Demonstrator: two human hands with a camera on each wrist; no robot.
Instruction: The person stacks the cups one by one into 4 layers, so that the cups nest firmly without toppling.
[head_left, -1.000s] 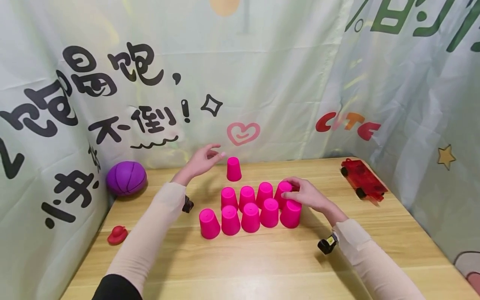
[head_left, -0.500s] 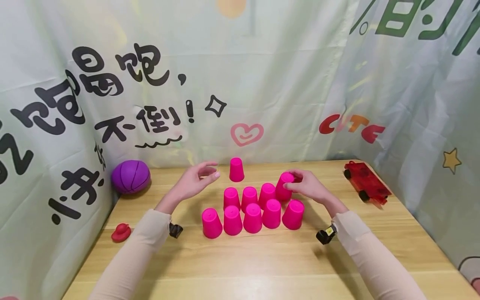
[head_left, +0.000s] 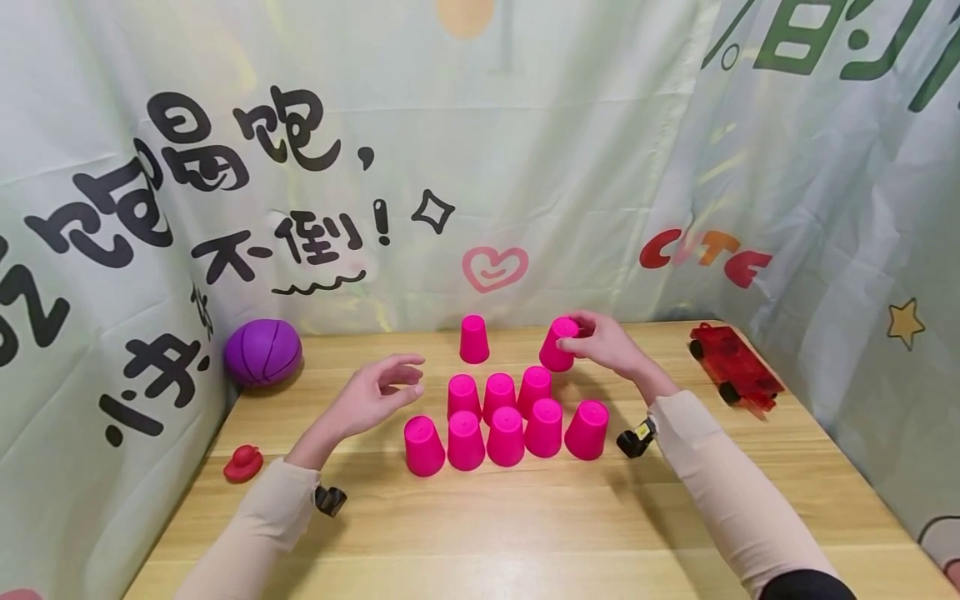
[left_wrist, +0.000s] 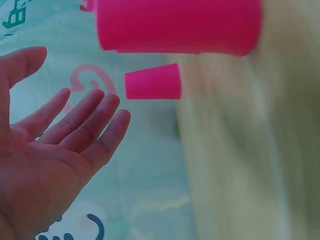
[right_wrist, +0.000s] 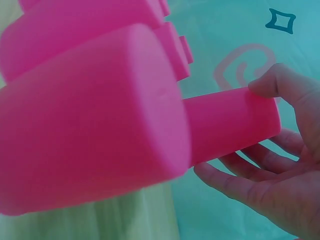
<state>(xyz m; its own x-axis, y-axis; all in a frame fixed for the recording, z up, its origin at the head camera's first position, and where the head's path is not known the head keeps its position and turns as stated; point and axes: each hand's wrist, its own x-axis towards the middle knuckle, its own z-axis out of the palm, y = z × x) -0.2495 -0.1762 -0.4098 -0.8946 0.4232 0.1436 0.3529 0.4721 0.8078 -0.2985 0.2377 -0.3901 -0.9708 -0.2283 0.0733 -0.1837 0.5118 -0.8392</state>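
My right hand [head_left: 606,340] grips an upside-down pink cup [head_left: 557,346] near its top, thumb on one side and fingers on the other; the right wrist view shows this held cup [right_wrist: 232,122] too. Left of it at the back, a single pink cup [head_left: 473,340] stands upside down. Three more form a middle row, one being a cup [head_left: 462,395] at its left end. Several make up the front row, among them a cup [head_left: 587,430] at the right end. My left hand [head_left: 371,396] hovers left of the cups, fingers loosely spread, holding nothing.
On the wooden table [head_left: 480,533], a purple ball [head_left: 263,353] sits at the back left, with a small red hat-shaped toy [head_left: 243,463] nearer. A red toy car [head_left: 733,367] stands at the back right. A printed cloth [head_left: 570,167] hangs behind the table.
The right hand has lifted the right-end cup out of the middle row and carried it toward the back. The left hand has drawn back toward the front left.
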